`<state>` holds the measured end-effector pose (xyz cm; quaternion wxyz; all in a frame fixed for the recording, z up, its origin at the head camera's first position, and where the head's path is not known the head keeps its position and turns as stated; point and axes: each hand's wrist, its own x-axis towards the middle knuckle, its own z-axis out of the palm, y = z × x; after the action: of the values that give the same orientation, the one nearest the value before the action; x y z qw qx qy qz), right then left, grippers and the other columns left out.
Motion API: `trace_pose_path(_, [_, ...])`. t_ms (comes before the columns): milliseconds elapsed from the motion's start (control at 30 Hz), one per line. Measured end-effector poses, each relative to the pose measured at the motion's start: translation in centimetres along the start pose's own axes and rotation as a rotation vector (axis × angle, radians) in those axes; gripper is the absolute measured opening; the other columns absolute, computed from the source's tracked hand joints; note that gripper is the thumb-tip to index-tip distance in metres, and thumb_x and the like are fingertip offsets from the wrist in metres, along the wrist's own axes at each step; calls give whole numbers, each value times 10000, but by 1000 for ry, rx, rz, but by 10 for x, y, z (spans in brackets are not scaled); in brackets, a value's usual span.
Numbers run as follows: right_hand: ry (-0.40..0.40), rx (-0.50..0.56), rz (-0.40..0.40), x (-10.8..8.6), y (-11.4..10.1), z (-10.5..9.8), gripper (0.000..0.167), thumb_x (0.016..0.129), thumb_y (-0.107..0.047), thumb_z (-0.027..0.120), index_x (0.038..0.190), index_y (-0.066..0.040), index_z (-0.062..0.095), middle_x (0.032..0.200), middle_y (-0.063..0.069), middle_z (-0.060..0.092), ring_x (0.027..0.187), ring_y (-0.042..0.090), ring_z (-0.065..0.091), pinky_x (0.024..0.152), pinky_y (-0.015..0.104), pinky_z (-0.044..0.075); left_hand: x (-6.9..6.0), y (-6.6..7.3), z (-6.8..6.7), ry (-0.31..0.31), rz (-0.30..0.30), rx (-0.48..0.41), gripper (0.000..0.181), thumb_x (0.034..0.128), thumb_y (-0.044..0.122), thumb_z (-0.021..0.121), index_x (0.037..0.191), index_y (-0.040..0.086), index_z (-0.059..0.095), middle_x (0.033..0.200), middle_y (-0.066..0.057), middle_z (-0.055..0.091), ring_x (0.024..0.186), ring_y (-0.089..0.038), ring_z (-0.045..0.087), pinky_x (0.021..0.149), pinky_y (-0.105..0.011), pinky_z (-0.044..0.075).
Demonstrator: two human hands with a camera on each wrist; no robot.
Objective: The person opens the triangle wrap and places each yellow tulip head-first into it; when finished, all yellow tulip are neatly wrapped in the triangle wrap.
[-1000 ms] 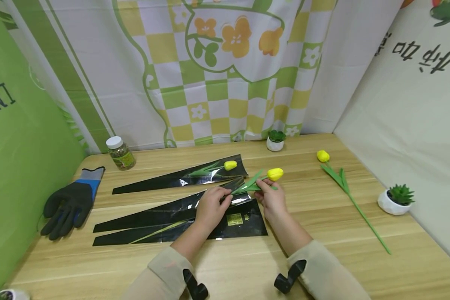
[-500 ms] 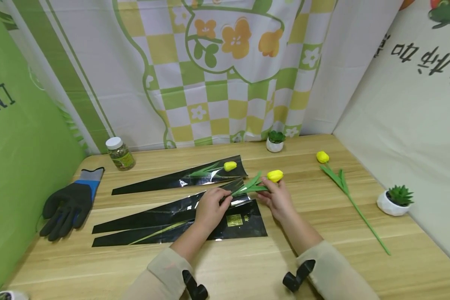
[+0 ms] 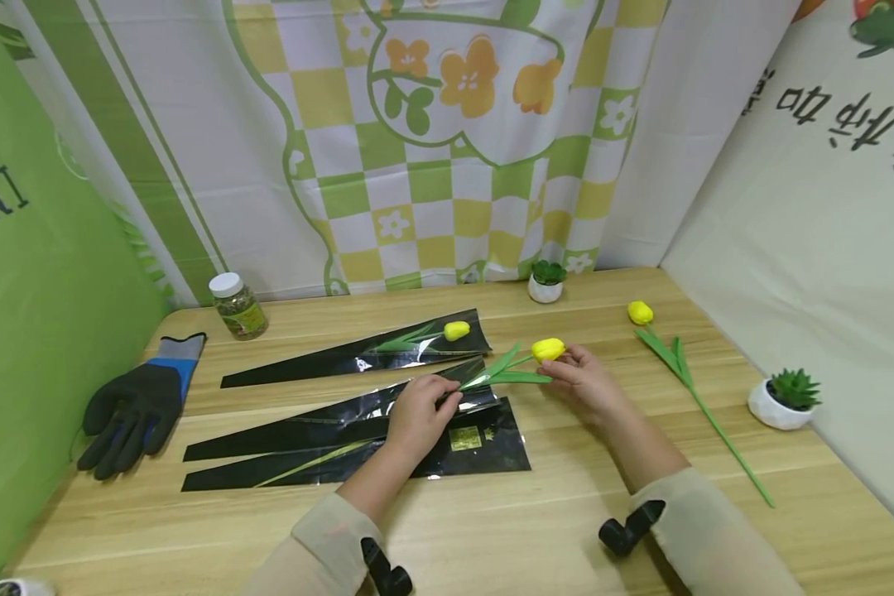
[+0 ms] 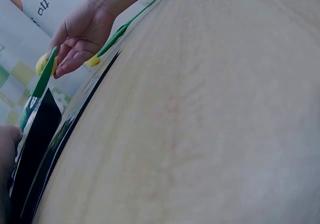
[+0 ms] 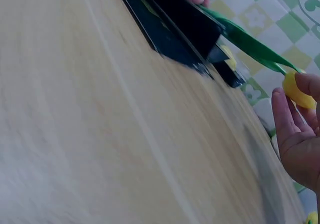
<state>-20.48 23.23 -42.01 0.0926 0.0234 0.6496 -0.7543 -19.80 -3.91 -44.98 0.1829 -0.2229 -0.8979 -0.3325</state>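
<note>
In the head view a yellow tulip (image 3: 547, 349) with green leaves lies over the open end of a black sleeve (image 3: 290, 428). The left hand (image 3: 420, 412) pinches the stem and the sleeve's edge between thumb and fingers. At the tulip's bloom, the right hand (image 3: 584, 385) holds the yellow head with its fingertips; the right wrist view shows thumb and fingers around the bloom (image 5: 298, 90). Another black sleeve (image 3: 484, 447) with a gold label lies partly beneath. Behind them, a black sleeve (image 3: 328, 362) contains a second yellow tulip (image 3: 457, 331).
A loose yellow tulip (image 3: 704, 399) lies on the right of the wooden table (image 3: 492, 538). Two small potted plants (image 3: 546, 283) (image 3: 784, 399) stand at the back and right. A lidded jar (image 3: 240, 308) and a dark glove (image 3: 137, 410) are on the left.
The right hand has moved right from the leaves and stem to the bloom. A leaf it had covered now shows. The left hand stays in place, still pinching.
</note>
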Motion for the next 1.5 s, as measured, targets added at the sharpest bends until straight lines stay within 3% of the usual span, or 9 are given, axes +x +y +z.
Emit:
trace_pose_path(167, [-60,-61,-24,5,-4,-16,581,967,-61,595,1465,-40,298,1035,-95,659,935,84,688,837,213,574,0,-1,1,8,19,0,170,897,212,709,1024,113,761,1006,-22,738,985,-226,677,888,-374,555])
trace_pose_path(333, [-115,-231,-48,11,-8,-28,592,979,-92,587,1473,47,292,1016,-115,660,910,40,684,840,225,580,-1,-1,0,-1,18,-3,175,898,217,706,1021,106,762,1004,-28,738,981,-231,672,877,-376,556])
trace_pose_path(600, [-138,-399,-25,19,-12,-33,558,963,-112,617,1417,98,369,1121,27,579,930,18,644,904,247,566,-1,-1,-3,-35,-4,-1,194,911,223,693,1055,113,760,1030,-27,732,1002,-227,663,891,-375,551])
trace_pose_path(800, [-182,-414,-29,22,-8,-21,543,953,-94,630,1409,86,396,1146,63,582,944,30,634,873,216,566,-1,-2,-4,-33,-7,-10,194,909,220,698,1055,108,760,1024,-33,728,997,-224,660,883,-377,552])
trace_pose_path(1000, [-175,-436,-13,27,4,-6,526,928,-101,665,1371,82,448,1182,117,619,953,51,616,831,187,557,1,-3,-4,-28,0,-9,186,911,208,696,1051,105,759,1024,-32,729,1003,-217,660,891,-376,552])
trace_pose_path(1267, [-160,-335,29,28,12,5,498,907,-50,677,1343,74,470,1142,71,629,948,87,639,840,222,578,6,0,1,-64,10,-16,195,932,216,671,1060,97,757,1044,-34,727,1029,-220,653,913,-376,547])
trace_pose_path(1500, [-209,-338,17,33,16,21,485,903,-29,672,1318,116,467,1170,163,626,934,115,667,867,266,585,5,1,-1,-56,4,-5,181,927,221,681,1048,113,761,1035,-23,727,1022,-210,657,911,-368,548])
